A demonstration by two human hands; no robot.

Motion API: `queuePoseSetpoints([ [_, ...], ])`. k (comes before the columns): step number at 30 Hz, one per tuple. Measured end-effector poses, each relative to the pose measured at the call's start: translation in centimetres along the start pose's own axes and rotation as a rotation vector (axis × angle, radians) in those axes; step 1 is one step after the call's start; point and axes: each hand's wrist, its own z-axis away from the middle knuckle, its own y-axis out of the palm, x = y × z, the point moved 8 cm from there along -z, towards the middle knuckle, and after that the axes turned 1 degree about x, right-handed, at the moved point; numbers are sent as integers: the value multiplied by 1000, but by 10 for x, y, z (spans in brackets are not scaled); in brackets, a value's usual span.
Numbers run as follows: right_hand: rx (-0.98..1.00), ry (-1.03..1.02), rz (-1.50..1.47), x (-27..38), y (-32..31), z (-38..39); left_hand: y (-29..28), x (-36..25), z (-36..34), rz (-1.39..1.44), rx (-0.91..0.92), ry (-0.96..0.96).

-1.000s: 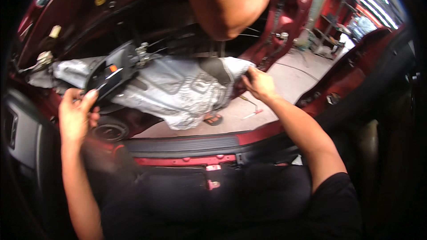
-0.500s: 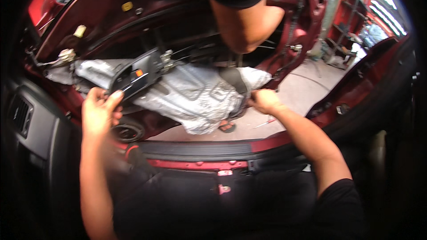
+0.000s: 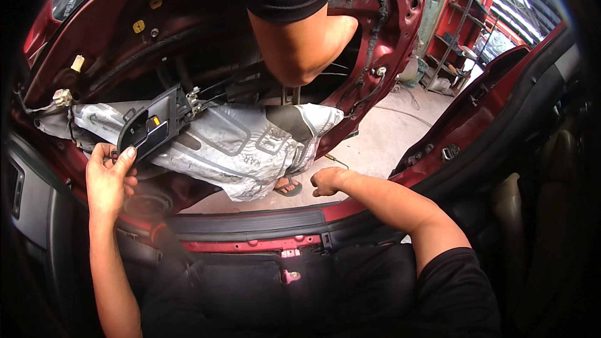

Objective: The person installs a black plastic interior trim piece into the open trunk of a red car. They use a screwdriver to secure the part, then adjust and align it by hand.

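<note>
Left hand (image 3: 107, 178): thumb and fingers pinched together on the lower end of the black plastic door-handle trim panel (image 3: 145, 130)
Trim panel: tilted, in front of the crumpled silver-grey plastic sheet (image 3: 216, 141)
Right hand (image 3: 328, 183): fingers curled in, just below the sheet's right end; I can't tell whether they hold anything
Sheet: across the dark-red metal car door (image 3: 410, 9)
Co-worker: bent bare elbow (image 3: 300, 50) above the sheet

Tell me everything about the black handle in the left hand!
The black handle panel looks like plastic, with a lever and a small yellow-orange mark. It slants up to the right in front of a silvery sheet on the red door. The left hand pinches its lower end; a metallic fitting sits by its upper end.
</note>
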Motion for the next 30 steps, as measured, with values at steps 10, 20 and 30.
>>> queuePoseSetpoints([
  [10, -42, 18, -7, 11, -17, 1, -2, -2, 2, -6, -11, 2],
  [20, -31, 14, -1, -8, -2, -5, 2, 2, -1, -10, 13, -3],
  [30, -40, 19, 19, -3, -4, -9, -1, 11, -7, -11, 20, 30],
])
